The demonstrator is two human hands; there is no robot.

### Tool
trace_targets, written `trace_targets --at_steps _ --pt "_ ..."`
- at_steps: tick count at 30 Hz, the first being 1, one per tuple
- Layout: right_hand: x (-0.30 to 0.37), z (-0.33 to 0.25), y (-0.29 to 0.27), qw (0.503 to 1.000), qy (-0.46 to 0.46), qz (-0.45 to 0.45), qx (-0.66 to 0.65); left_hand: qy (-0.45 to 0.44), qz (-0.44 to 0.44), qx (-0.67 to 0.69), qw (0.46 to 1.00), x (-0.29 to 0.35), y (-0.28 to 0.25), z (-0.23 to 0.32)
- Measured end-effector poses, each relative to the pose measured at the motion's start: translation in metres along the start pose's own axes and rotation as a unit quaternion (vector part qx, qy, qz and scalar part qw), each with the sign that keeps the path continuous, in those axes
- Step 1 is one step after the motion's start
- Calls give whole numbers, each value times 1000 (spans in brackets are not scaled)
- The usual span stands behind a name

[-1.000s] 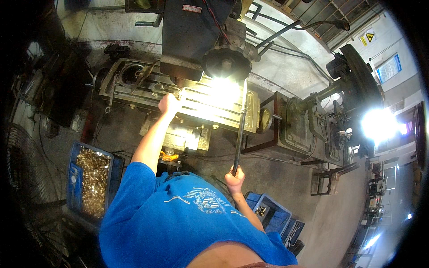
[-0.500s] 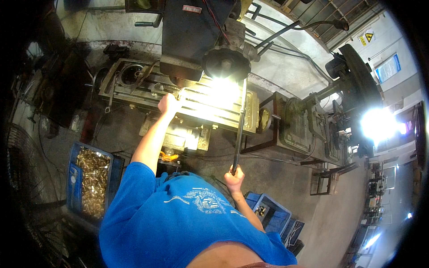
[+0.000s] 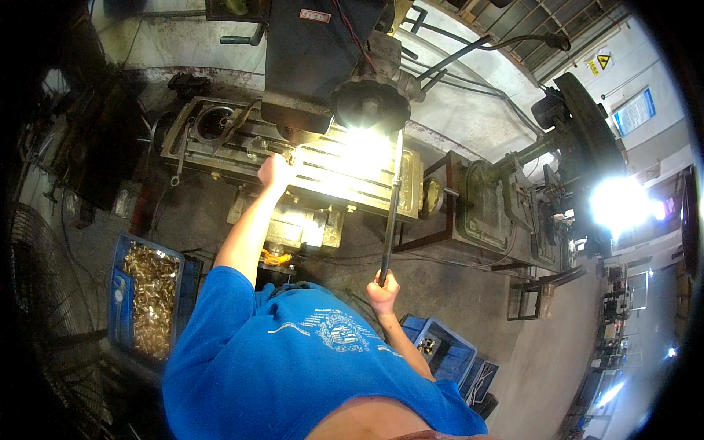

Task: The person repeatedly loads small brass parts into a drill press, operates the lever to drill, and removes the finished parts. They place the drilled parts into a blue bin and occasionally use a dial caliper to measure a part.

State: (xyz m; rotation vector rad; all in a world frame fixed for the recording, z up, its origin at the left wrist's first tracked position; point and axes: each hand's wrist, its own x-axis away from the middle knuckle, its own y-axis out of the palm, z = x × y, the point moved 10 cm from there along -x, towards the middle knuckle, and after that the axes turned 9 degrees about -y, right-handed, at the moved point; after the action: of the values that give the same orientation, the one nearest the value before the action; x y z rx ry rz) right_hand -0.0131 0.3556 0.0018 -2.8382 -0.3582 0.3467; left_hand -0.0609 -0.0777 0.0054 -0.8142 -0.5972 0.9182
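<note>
My right hand is wrapped round the lower end of a long lever, which is dark along its grip and bright metal higher up, where it reaches the milling machine head. My left hand is closed at the slotted machine table, just below the spindle housing. Lamp glare and the fingers themselves hide what the left hand holds, if anything. Clamp hardware sits on the table to the left of that hand.
A blue crate full of small brass-coloured parts stands at my left. Another blue crate with a few metal pieces is at my lower right. A wrench hangs at the table's left end. A second machine stands to the right.
</note>
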Motion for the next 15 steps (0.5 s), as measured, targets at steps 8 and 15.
trace_targets --at_steps 8,15 --pt "-1 4 -1 1000 -3 7 7 9 4 -4 1000 3 -4 4" --pt "-5 5 1 998 -30 12 55 -1 22 6 1000 -1 -1 -1"
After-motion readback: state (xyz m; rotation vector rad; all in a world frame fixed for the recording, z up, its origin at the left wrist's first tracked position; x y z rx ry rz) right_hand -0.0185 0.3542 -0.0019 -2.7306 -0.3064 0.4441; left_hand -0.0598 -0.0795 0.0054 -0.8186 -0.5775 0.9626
